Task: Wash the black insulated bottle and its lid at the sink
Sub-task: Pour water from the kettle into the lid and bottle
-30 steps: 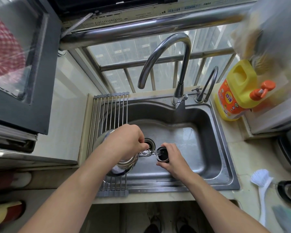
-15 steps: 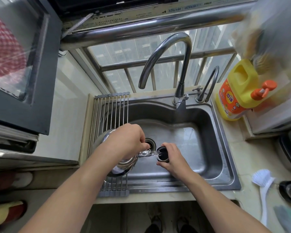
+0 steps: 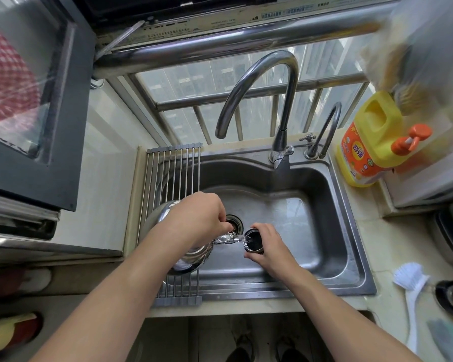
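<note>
head view: my left hand [image 3: 194,220] grips a tilted steel kettle [image 3: 158,220], and water runs from its spout into the black bottle [image 3: 253,240]. my right hand [image 3: 271,248] wraps the bottle, upright in the sink [image 3: 298,218] just beside the drain [image 3: 234,222].

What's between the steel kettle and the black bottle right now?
Head view: a clear stream of water runs from the spout of the steel kettle into the open black bottle, with the sink drain just behind it.
</note>
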